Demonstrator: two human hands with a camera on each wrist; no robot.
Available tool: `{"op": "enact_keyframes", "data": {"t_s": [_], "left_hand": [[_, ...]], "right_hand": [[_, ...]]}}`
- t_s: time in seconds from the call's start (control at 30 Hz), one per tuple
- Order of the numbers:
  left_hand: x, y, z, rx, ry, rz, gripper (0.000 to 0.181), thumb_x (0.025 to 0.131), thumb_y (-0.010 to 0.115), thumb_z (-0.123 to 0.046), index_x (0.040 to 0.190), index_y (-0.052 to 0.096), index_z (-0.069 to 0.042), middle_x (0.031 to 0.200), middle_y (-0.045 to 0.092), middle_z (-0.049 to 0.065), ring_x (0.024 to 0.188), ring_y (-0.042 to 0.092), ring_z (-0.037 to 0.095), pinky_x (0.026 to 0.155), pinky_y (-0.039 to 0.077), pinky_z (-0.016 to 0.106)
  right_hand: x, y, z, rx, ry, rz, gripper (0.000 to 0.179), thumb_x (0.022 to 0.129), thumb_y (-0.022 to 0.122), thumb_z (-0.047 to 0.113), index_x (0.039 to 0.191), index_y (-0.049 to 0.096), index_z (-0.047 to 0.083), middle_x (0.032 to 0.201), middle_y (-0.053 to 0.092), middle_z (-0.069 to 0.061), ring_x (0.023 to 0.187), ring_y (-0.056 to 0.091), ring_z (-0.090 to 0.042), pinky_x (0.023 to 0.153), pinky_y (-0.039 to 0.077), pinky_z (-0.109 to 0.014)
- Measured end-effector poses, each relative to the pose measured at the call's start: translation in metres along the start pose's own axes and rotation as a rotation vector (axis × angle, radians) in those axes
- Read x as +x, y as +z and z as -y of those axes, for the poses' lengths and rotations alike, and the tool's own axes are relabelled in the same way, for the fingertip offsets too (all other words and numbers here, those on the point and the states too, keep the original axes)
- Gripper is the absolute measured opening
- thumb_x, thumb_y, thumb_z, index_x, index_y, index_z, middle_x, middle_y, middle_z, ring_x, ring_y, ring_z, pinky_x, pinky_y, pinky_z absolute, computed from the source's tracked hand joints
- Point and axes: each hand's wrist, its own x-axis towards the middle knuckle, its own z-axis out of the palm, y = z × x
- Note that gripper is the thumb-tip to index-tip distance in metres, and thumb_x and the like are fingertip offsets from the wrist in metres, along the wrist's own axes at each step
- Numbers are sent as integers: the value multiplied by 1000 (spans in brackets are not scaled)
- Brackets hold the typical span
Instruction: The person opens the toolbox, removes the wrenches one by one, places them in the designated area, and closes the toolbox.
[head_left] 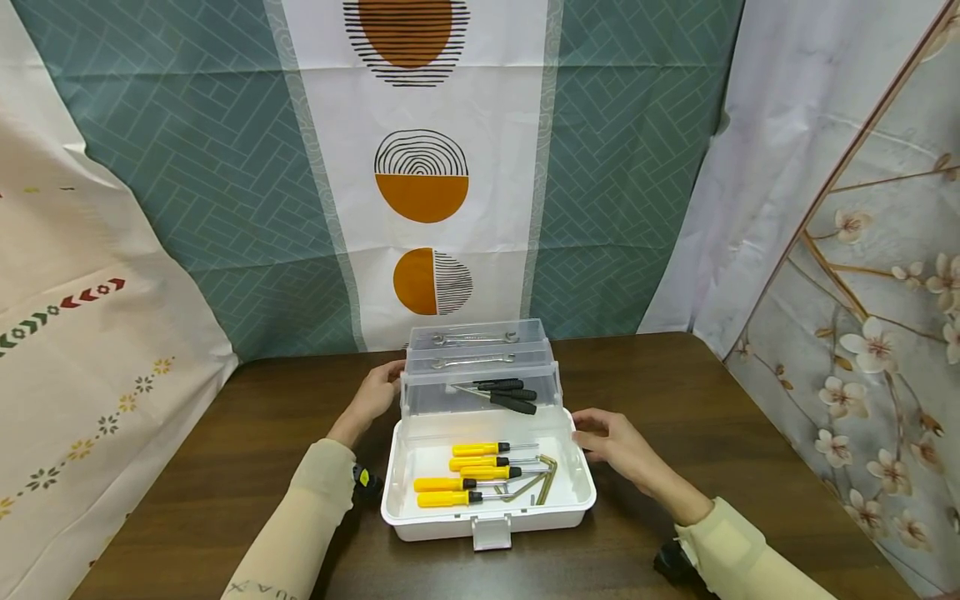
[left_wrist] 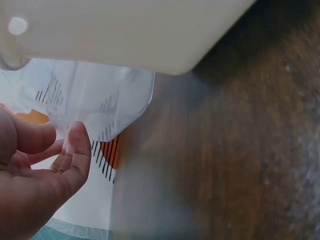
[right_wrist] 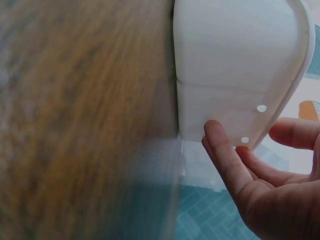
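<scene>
A white toolbox (head_left: 487,527) stands with its clear lid (head_left: 477,328) raised and its stepped trays unfolded at the back. My left hand (head_left: 377,390) pinches the lid's left edge; the left wrist view has thumb and fingertips (left_wrist: 79,131) at the clear plastic. My right hand (head_left: 618,446) holds the box by its right rear corner, thumb at the rim and fingers (right_wrist: 216,137) along the outer wall. Several yellow screwdrivers (head_left: 447,499) and brass-coloured hex keys (head_left: 551,482) lie in the base. Black-handled screwdrivers (head_left: 513,406) and wrenches (head_left: 476,338) lie in the upper levels.
The box is on a dark wooden table (head_left: 285,442). A patterned curtain (head_left: 637,167) hangs right behind the table's back edge, with pale cloths at both sides. At the front of the box a white latch (head_left: 491,533) hangs down.
</scene>
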Motion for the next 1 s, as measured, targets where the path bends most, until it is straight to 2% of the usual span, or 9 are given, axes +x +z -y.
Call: {"op": "enact_keyframes", "data": {"t_s": [0.2,0.3,0.4,0.57,1.0], "left_hand": [[-2,0,3,-36,-15,51,43,101,42,7,142,50,18,109,65,22,95,60,25,81,51,33],[-2,1,3,-43,-16,63,43,103,42,4,143,48,17,112,65,25,95,62,23,80,54,33],[-3,2,4,-61,-45,61,44,104,41,3,146,47,15,120,65,28,99,66,25,82,58,35],[-4,3,6,-88,-58,62,45,106,39,3,149,43,14,130,62,31,109,66,31,91,60,43],[-11,3,4,-94,-66,50,45,110,42,-2,153,41,10,133,61,30,115,67,37,93,59,46]], "right_hand": [[0,1,1,-8,6,1,41,101,66,10,135,57,-12,128,62,-26,109,68,-32,85,62,-46],[0,1,1,-10,5,-7,40,101,66,9,134,58,-12,127,63,-26,109,68,-32,85,62,-46],[0,0,2,-14,8,-11,39,101,66,9,134,58,-12,127,63,-26,109,68,-33,85,62,-46],[0,0,1,-20,17,-10,40,101,66,10,135,57,-12,128,62,-26,111,68,-33,86,62,-46],[0,0,2,-5,25,4,41,102,65,10,136,56,-12,130,62,-26,110,67,-32,88,61,-47]]}}
